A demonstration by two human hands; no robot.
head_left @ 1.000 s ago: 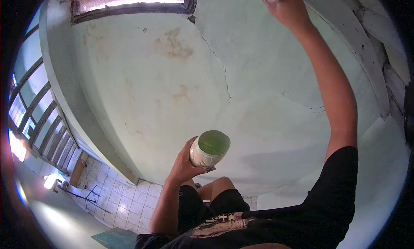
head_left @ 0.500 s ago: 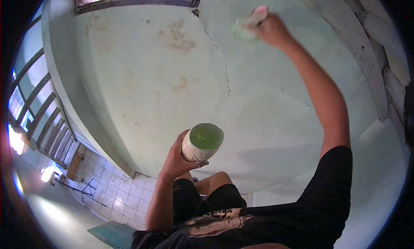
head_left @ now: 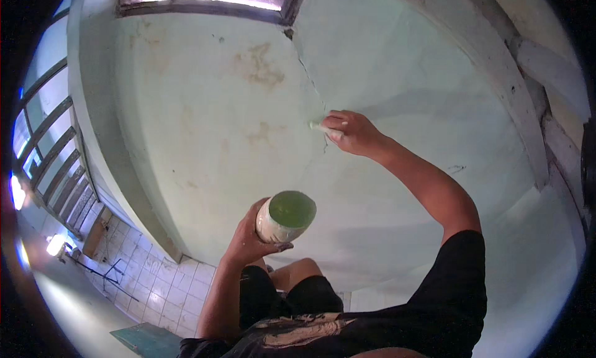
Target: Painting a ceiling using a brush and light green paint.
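Note:
My left hand (head_left: 247, 239) is wrapped around a whitish, paint-smeared container (head_left: 270, 229), tilted so that its mouth shows green paint (head_left: 293, 209) inside. Higher up, my right hand (head_left: 354, 133) grips a paintbrush (head_left: 319, 128), its pale bristle end pointing left against or just off the wall; I cannot tell whether it touches. The brush is beside the lower part of a dark crack (head_left: 310, 79) in the pale green wall (head_left: 205, 97). Most of the brush handle is hidden in my fingers.
A wood-framed window (head_left: 205, 9) sits at the top, with brown stains (head_left: 261, 66) on the wall below it. At the left are a barred opening (head_left: 53, 153), a bright lamp (head_left: 57, 244) on a stand and a white tiled floor (head_left: 146, 277). A green board (head_left: 149, 340) lies lower left.
My right hand with the paintbrush has come down and to the left, from the upper right of the wall to the crack. The container stays in my left hand; the whole view has shifted slightly.

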